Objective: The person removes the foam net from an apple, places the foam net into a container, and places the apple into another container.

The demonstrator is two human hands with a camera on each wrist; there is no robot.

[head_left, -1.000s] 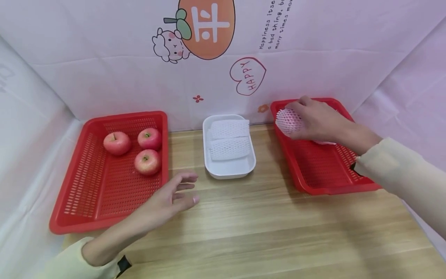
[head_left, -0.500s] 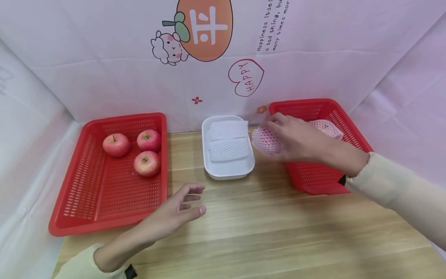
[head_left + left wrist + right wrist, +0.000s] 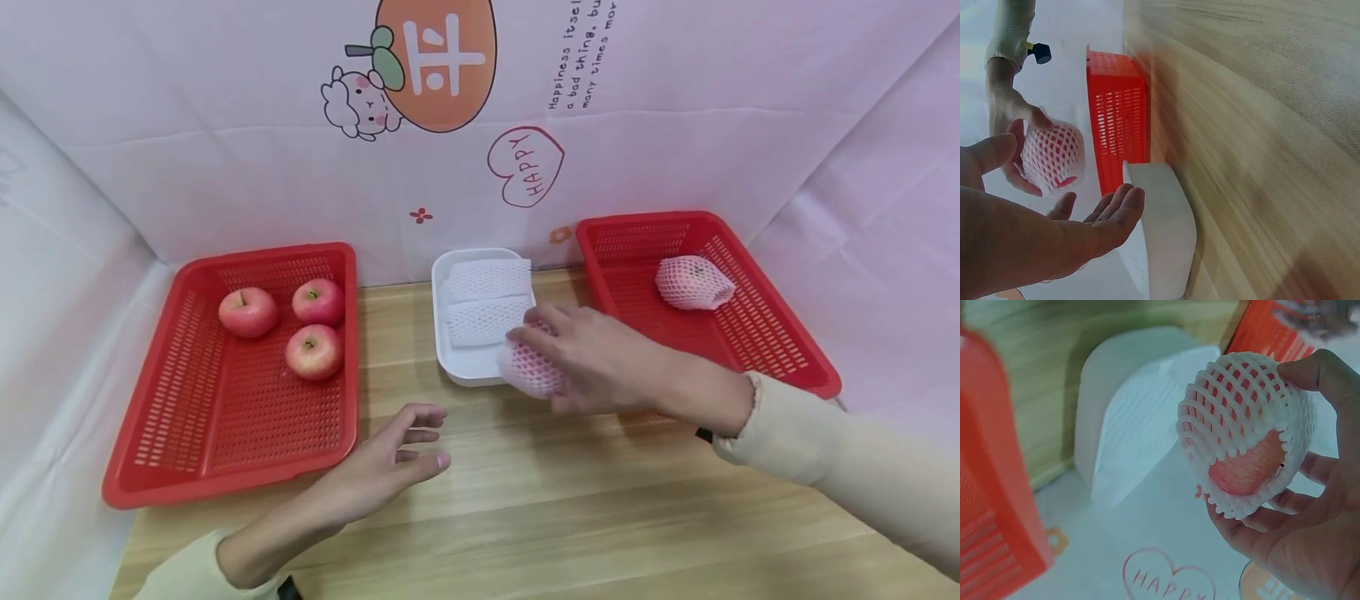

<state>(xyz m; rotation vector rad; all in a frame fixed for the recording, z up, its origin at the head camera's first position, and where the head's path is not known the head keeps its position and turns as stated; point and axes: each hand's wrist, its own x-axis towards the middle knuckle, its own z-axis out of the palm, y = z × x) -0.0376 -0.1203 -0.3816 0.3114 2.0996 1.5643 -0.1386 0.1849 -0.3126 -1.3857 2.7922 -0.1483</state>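
We see the right hand [image 3: 600,358] gripping a net-sleeved apple [image 3: 531,367], its thumb on one side and its fingers curved round the other, raised above the surface [image 3: 487,517]. This wide hold probably spreads the pressure and keeps the foam net on the fruit; it leaves uncovered the gap in the sleeve where red skin shows. Just beyond those fingers sits the white tray [image 3: 468,360], with two flat foam nets [image 3: 491,279] laid side by side in it, perhaps so that each can be taken singly. To the right of the gripping fingers and farther off, the right red basket [image 3: 633,296] holds a second sleeved apple [image 3: 692,282] near its far right corner. Beyond the left fingers and to their left, three bare apples [image 3: 313,351] lie in the far part of the left red basket [image 3: 255,408]; we judge that the two baskets keep bare and sleeved fruit apart. The right forearm reaches in from the right, its palm turned towards the left hand [image 3: 390,458]. That hand hovers near the left basket's close corner, its fingers loosely extended, thumb set apart, holding nothing. We take its half-cupped pose, facing the apple from across a gap, as readiness to support.
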